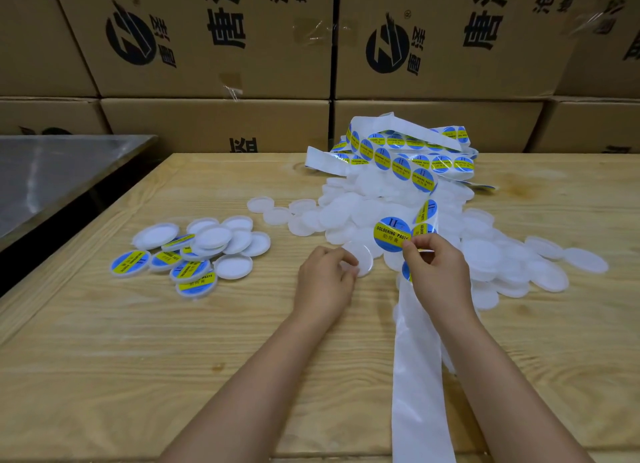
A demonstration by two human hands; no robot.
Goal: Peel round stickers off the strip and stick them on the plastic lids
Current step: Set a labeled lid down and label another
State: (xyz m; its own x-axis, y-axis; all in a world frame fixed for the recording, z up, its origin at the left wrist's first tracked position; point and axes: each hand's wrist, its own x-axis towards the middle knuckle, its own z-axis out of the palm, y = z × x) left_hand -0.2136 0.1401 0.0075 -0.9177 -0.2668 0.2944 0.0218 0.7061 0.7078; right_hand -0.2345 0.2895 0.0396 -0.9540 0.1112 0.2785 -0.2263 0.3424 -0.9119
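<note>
My right hand [434,272] pinches a round blue-and-yellow sticker [391,234] by its right edge, lifted just above the white backing strip [417,376] that runs down toward me. My left hand [325,282] grips a bare white plastic lid [362,256] at its left rim, just below and left of the sticker. A heap of bare lids [485,251] spreads behind and to the right. The coiled sticker strip [405,154] lies piled at the back of the heap.
A group of lids [194,251], some with stickers on and some turned over, lies at the left on the wooden table [138,358]. Cardboard boxes [214,39] are stacked behind. A metal table [52,175] stands at far left.
</note>
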